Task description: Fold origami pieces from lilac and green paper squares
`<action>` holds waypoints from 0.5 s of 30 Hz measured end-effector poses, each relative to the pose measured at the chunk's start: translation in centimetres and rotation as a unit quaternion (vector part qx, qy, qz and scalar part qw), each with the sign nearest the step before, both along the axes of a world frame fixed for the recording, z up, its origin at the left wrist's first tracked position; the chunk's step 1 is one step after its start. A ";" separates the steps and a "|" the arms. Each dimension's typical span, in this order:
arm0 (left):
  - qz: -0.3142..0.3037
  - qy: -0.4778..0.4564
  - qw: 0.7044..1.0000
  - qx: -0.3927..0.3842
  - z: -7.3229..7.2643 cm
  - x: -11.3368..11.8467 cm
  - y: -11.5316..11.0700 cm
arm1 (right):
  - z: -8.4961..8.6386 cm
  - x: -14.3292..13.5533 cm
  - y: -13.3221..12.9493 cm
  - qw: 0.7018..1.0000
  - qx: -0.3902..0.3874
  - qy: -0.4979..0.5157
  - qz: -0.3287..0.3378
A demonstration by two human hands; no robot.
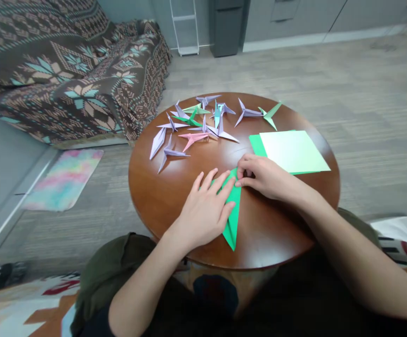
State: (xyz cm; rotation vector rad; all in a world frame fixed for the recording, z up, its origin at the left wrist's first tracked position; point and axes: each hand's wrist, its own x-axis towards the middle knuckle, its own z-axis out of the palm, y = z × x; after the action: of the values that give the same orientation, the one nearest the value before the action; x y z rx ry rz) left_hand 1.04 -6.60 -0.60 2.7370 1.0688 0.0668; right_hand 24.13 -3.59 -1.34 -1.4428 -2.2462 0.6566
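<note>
Green origami paper [234, 220], folded into a long pointed strip, lies at the near middle of the round wooden table [273, 229], its sharp tip aimed back at the person. And look, the left hand [206, 206] is pressing flat across it, fingers spread apart, hiding much of its left side, while the right hand [259, 173] has thumb and forefinger pinched together on the upper right edge. Just beyond that right wrist sits a paper stack [294, 150], pale sheet on top, brighter green peeking out beneath. Over at the far left, what a crowd: purple origami cranes [171, 152] jostle with a pink crane [193, 137] and green ones, wings overlapping, and a pale green crane [270, 115] perches out by the far rim, tip to tip with a purple neighbour. Polished brown wood throws back a soft glare. Out in the room, a patterned throw drapes the sofa [73, 89], a pastel mat [64, 180] lies on the grey floor [375, 121], and a white rack [184, 30] stands near grey cabinets [294, 23].
</note>
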 end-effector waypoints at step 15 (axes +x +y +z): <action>-0.004 0.008 0.999 0.036 -0.4 0.2 0.0 | 0.1 0.1 -0.1 1.000 0.002 0.009 -0.006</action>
State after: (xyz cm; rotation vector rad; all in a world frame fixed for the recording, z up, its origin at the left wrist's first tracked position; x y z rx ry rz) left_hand 1.26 -6.59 -1.01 2.8099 1.0788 0.0844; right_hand 24.19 -3.70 -1.27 -1.4419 -2.2214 0.6577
